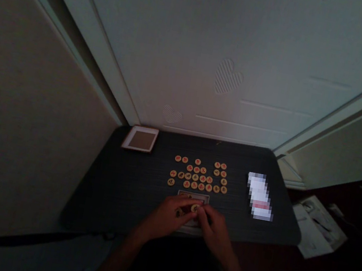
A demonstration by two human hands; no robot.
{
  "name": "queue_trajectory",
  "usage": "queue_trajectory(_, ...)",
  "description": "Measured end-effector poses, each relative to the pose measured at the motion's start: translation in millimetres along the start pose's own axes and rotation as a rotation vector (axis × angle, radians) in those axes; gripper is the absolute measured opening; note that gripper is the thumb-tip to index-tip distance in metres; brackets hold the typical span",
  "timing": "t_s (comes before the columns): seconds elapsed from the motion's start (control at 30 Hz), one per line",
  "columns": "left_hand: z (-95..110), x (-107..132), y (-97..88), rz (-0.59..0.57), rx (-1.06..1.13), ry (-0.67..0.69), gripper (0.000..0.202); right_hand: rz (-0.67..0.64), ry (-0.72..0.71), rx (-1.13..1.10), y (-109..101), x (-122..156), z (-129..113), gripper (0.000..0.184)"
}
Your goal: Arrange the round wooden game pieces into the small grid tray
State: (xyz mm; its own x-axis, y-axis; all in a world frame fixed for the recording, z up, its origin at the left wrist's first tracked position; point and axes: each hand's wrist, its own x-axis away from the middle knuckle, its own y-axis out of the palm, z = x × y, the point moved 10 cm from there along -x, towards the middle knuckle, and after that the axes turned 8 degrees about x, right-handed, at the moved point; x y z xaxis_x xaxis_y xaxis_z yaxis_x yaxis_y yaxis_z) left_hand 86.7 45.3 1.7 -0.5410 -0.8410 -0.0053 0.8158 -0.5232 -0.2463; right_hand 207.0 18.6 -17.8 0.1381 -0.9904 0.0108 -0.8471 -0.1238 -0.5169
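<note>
Over a small open box (193,194) near the table's front edge, my two hands meet. Between my fingertips is a round wooden xiangqi piece (195,208) with a dark character facing up. My left hand (169,213) is closed, its fingers and thumb reaching the piece from the left. From the right, my right hand (215,223) pinches the same piece. Another round piece (179,212) shows under my left fingers; I cannot tell whether it lies in the box or in the hand. Beyond the box, xiangqi pieces (195,177) with red or dark characters lie flat in uneven rows.
A shallow box lid (142,140) lies at the table's back left corner. On the right is a blurred-out, lit, phone-like object (260,197). The dark table (115,189) stands against a white panel (261,117). A white box (318,230) sits lower, right of the table.
</note>
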Motion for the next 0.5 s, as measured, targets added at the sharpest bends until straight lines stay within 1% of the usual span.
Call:
queue_trajectory(0.3, 0.4, -2.4, -3.3, 0.010, 0.043, -0.016, 0.029, 0.005, -0.021, 0.037, 0.9, -1.3, 1.2, 0.032)
queue_trajectory(0.5, -2.7, -2.8, -5.5, 0.064, 0.031, -0.042, 0.027, 0.012, 0.000, 0.026, -0.8, -2.3, 1.3, 0.030)
